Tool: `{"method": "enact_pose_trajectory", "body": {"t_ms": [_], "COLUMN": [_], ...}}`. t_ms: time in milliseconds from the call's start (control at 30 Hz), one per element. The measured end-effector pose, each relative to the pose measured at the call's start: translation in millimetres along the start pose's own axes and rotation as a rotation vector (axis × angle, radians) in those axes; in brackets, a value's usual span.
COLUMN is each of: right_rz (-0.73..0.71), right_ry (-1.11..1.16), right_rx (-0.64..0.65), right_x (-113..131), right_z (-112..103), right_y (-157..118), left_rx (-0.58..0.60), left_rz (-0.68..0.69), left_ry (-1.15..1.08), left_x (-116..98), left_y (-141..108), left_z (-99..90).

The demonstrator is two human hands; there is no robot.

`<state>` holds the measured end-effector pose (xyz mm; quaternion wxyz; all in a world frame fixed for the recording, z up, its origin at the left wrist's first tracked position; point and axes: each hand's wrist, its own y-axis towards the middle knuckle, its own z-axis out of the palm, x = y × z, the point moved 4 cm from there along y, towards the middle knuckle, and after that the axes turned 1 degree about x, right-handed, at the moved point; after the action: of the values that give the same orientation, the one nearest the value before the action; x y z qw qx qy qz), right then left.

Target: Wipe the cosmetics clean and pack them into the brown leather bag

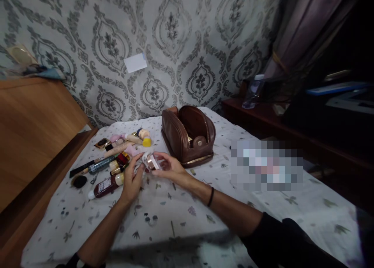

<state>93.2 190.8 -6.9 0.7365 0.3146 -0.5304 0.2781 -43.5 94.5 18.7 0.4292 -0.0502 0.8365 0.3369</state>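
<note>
My right hand (172, 170) is closed around a small clear jar-like item with a copper-pink part (152, 162). Pressed against its left side, a bunched white strip, perhaps cord or cloth (144, 159), is held in the fingers of my left hand (133, 182). Just behind my right hand stands a brown leather toiletry bag (187, 139), its top unzipped and gaping. Left of my hands lie a dark red bottle with a pale cap (105, 186), a blue-grey tube (101, 165) and a round black brush (79, 181).
More cosmetics lie behind these, among them a yellow-capped item (146, 141) and a pink-beige tube (117, 148). The patterned bed sheet (172, 221) lies under everything. A wooden board (37, 127) borders the left; a water bottle (253, 92) stands on a dark ledge. A patch at right is blurred.
</note>
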Motion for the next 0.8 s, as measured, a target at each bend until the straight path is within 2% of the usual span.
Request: {"method": "enact_pose_trajectory", "body": {"t_ms": [100, 233, 333, 467, 600, 800], "right_rz": [-0.089, -0.21, -0.258, -0.307, -0.345, -0.411], "right_ry": [-0.299, -0.589, -0.772, -0.966, -1.015, -0.829], "right_rx": [-0.107, -0.193, -0.207, -0.152, -0.111, -0.075], "right_x": [3, 13, 22, 32, 34, 31], "right_z": [-5, -6, -3, 3, 2, -8], "right_y": [1, -3, -9, -16, -20, -23], "left_rx": [0.005, 0.041, 0.089, 0.187, 0.194, 0.261], "left_rz": [-0.059, -0.145, -0.168, -0.221, -0.363, -0.569], "left_ry": [-0.059, -0.163, -0.264, -0.309, -0.464, -0.78], "left_x": [2, 9, 13, 13, 7, -5], "left_y": [1, 1, -1, -3, -6, -11], "left_z": [0.3, 2.8, 6.6, 15.1, 23.1, 30.9]}}
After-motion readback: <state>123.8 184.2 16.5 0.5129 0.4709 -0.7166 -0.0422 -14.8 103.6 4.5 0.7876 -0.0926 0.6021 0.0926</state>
